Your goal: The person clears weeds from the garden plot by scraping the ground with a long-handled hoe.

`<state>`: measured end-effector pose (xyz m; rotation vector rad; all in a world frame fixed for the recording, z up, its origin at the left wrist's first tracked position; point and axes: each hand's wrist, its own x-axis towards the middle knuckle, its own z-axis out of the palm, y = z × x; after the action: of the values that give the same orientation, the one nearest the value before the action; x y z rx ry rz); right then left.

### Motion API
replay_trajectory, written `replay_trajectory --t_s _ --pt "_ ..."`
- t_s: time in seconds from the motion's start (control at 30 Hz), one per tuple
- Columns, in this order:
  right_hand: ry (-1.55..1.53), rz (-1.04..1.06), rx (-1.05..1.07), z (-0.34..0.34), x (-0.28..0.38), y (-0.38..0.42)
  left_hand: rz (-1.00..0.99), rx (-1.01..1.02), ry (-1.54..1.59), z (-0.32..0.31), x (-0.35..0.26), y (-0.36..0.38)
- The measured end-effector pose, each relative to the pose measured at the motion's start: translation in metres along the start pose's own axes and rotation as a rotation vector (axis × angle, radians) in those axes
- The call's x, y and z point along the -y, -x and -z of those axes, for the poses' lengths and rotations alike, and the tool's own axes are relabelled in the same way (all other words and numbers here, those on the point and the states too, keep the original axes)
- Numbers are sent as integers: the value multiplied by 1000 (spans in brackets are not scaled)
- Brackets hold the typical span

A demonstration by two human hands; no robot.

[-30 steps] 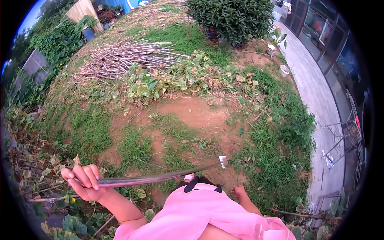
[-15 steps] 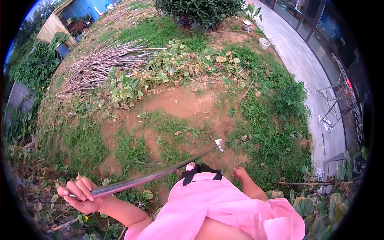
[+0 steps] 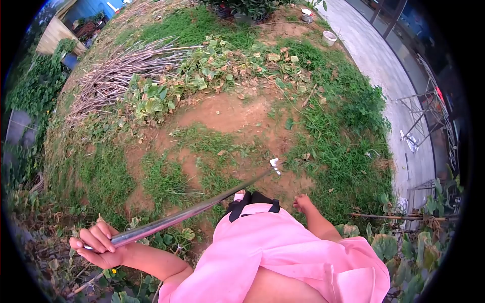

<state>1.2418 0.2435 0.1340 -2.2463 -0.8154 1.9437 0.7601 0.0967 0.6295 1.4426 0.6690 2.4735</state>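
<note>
My left hand [image 3: 98,244] is wrapped round the near end of a long, shiny metal pole [image 3: 182,213]. The pole slants up and right across my front, past my dark trousers. A small bright white head [image 3: 274,162] shows at its far end, over the bare reddish soil [image 3: 227,117]. To the right of my waist hangs my right hand [image 3: 301,203], fingers loosely curled in with nothing seen in them. Grass patches lie under and around both hands. Just below the pole, one of my shoes [image 3: 239,195] shows partly.
Ahead lie wilted vines [image 3: 202,83] and a heap of dry stalks [image 3: 121,76]. A concrete path [image 3: 364,55] runs along the right, with a metal rack [image 3: 429,118] on it. A white pot [image 3: 329,38] stands near a dark bush [image 3: 247,9]. A stick [image 3: 389,216] lies at right.
The view has tilted down slightly, so the ground ahead sits higher. The pole's far end has shifted a little up and left in view. My left hand keeps its hold.
</note>
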Motion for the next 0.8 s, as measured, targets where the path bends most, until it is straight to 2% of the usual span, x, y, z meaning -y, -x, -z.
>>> replay_trajectory --t_s 0.43,0.8 --pt "-49 -14 50 5 -2 -7 -4 -4 -10 -9 2 -3" --pt "-7 14 -12 9 -2 -10 -15 8 -10 -11 4 -5"
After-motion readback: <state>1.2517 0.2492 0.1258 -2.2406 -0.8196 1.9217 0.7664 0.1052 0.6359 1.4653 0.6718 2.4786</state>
